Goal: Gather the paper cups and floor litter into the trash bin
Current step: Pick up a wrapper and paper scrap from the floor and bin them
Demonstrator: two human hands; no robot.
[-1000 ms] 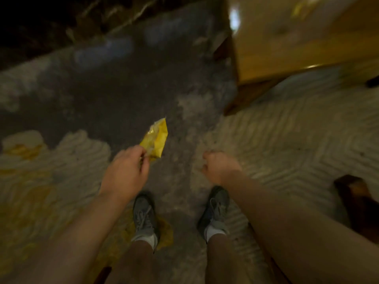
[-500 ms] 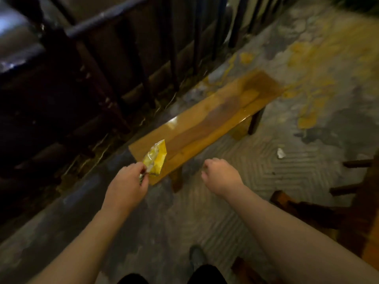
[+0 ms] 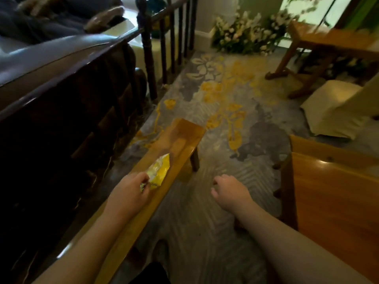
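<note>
Head camera, looking forward and down along two bare forearms. The left hand (image 3: 131,191) is closed in a pinch on one end of a crumpled yellow plastic snack wrapper (image 3: 157,172). The wrapper sticks up and away from the fingertips, its free end pointing forward, and it hangs in the air above a long, narrow, glossy wooden bench (image 3: 180,140) without touching it. Holding it by a single corner likely keeps the litter clear of the body and ready to drop.

The right hand (image 3: 229,191) is empty, fingers loosely curled and palm down, held over a grey rug with yellow and cream leaf patterns (image 3: 225,95). It is well apart from the wrapper, probably kept free for the next piece of litter.

A dark carved wooden railing (image 3: 82,111) runs along the left. An orange-brown wooden desk (image 3: 332,201) stands at the right edge. White flowers with green leaves (image 3: 244,35) sit at the far end of the rug.

No trash bin and no paper cups are in view, so the wrapper is probably being carried while the person looks for the bin.
</note>
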